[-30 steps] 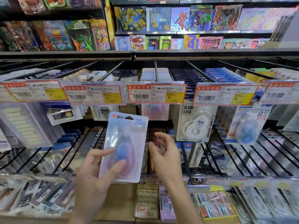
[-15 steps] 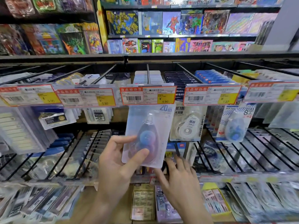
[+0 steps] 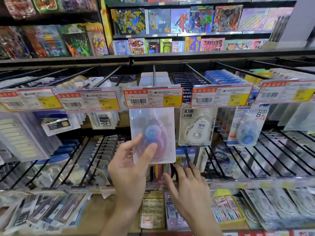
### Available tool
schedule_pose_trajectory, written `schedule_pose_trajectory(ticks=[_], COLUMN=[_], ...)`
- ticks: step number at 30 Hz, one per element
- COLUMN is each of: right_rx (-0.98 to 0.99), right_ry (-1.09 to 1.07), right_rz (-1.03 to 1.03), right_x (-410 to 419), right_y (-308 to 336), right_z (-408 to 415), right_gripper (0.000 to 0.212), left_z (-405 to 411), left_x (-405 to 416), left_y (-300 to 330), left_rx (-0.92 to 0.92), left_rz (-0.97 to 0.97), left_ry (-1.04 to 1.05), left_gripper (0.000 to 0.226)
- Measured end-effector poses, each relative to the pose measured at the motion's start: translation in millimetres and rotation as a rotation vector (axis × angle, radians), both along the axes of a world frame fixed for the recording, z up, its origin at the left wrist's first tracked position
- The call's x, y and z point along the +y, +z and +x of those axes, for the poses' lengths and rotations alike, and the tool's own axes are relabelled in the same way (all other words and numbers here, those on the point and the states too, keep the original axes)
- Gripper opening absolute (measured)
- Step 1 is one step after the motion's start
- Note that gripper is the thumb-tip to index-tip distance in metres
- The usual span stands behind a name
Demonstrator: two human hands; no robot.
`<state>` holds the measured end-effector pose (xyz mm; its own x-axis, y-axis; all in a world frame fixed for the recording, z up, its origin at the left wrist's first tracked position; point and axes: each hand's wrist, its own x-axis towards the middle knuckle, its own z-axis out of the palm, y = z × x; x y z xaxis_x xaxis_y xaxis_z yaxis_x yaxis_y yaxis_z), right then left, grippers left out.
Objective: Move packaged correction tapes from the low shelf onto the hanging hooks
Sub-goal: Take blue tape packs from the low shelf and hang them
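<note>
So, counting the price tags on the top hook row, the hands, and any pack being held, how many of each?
Price tags: 5
Hands, left hand and right hand: 2
Held correction tape pack: 1
Total: 8

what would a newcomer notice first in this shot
The left hand holds a clear blister pack of blue correction tape up under the red and yellow price tag at centre. The right hand reaches, fingers spread, toward the lower racks, and colourful toy boxes line the top shelf.
</note>
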<state>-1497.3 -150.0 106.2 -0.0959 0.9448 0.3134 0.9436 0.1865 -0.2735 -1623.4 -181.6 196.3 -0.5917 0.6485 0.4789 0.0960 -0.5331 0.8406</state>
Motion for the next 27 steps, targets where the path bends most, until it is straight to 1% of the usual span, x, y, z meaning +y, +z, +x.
schedule_pose_trajectory(ticks=[3,4,7,10,12,14,18,22,24,27], right_rx=[0.033,0.043,0.051,0.047,0.043,0.047,0.037,0.034,0.031,0.029], right_ry=[-0.004,-0.003,-0.004,-0.001,0.000,-0.003,0.006,-0.005,-0.001,-0.007], right_rz=[0.035,0.048,0.072,0.073,0.067,0.063,0.056,0.052,0.054,0.054], right_x=[0.6,0.6,0.3,0.7,0.8,0.6,0.1,0.4,-0.3,-1.4], right_y=[-1.4,-2.2,-4.2,-6.0,-7.2,-8.1,-8.5,-8.7,-8.9,-8.4], right_z=[-0.7,-0.8,-0.6,-0.3,-0.2,0.3,0.5,0.2,0.9,1.1], right_gripper=[0.076,0.077,0.078,0.080,0.080,0.079,0.077,0.070,0.070,0.071], left_z=[2.0,3.4,6.6,3.0,-0.7,-0.5,2.1,1.9,2.8,5.1], left_x=[-2.9,-4.2,-8.3,-10.7,-10.9,-12.7,-21.4,-13.4,-6.0,1.2], left_y=[-8.9,-10.6,-12.2,-13.8,-14.6,-10.4,-8.5,4.9,14.3,16.3], left_rx=[-0.073,-0.089,-0.080,-0.098,-0.082,-0.061,-0.008,-0.019,-0.002,-0.025], left_rz=[-0.027,-0.037,-0.059,-0.100,-0.115,-0.080,-0.035,0.022,0.026,0.033], left_ry=[0.004,0.005,0.015,0.034,0.051,0.038,-0.021,-0.011,0.010,0.029], left_gripper=[0.026,0.028,0.032,0.021,0.022,0.021,0.033,0.030,0.027,0.027])
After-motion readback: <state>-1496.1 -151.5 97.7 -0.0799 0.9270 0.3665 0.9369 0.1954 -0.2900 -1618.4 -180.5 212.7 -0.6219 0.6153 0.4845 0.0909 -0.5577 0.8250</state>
